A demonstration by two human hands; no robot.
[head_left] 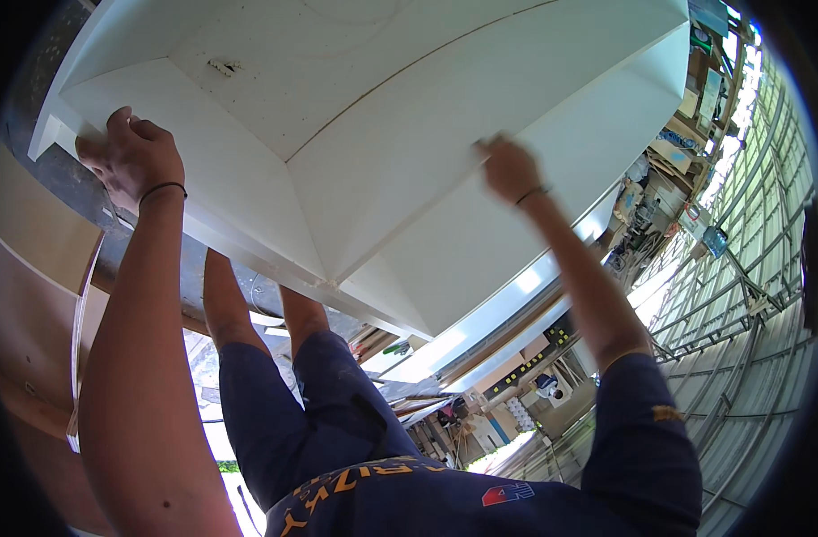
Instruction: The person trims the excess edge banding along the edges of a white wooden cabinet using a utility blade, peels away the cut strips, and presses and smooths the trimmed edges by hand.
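A large white cabinet carcass (221, 116) with a dividing panel (418, 215) fills the upper part of the head view, its open side facing me. My left hand (133, 161) is closed at the cabinet's left edge, its fingers curled around the board there. A dark band circles that wrist. Over the front edge of the dividing panel is my right hand (512, 170), blurred by motion. Its fingers look pinched together at the edge; whatever lies between them is too smeared to make out.
Brown and beige boards (33, 295) stand at the left beside my forearm. Boards and tools crowd shelves (695, 98) at the right. Another person (548, 387) is far off at the lower right. A corrugated metal wall (749, 268) curves along the right rim.
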